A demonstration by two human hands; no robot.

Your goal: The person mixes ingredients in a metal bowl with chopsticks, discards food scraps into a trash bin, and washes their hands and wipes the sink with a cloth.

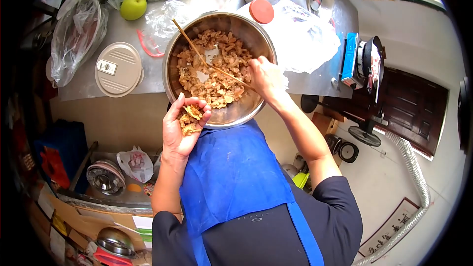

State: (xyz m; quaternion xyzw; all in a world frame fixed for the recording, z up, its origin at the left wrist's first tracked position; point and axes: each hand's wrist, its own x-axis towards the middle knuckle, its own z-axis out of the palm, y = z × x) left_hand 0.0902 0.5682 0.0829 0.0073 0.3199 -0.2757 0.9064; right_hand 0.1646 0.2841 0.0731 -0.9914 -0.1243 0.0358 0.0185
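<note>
A large steel bowl (253, 113) at the counter's front edge holds many brown, coated pieces of food (221, 51). Two wooden chopsticks (187, 38) lie across it, one end past the upper left rim. My left hand (178, 130), palm up at the bowl's lower left rim, is curled round several golden-brown pieces (191, 118). At the bowl's right side is my right hand (267, 80), fingers bent together over the inner wall beside the food. Whatever those fingers hold, if anything, is hidden. The chopsticks' lower end reaches that hand.
On the steel counter (150, 80) stand a beige lidded container (118, 69), a green apple (133, 7), plastic bags (305, 39) and a red-lidded jar (261, 11). A pan (375, 64) sits on a stove at the right. A fan (364, 136) stands lower right.
</note>
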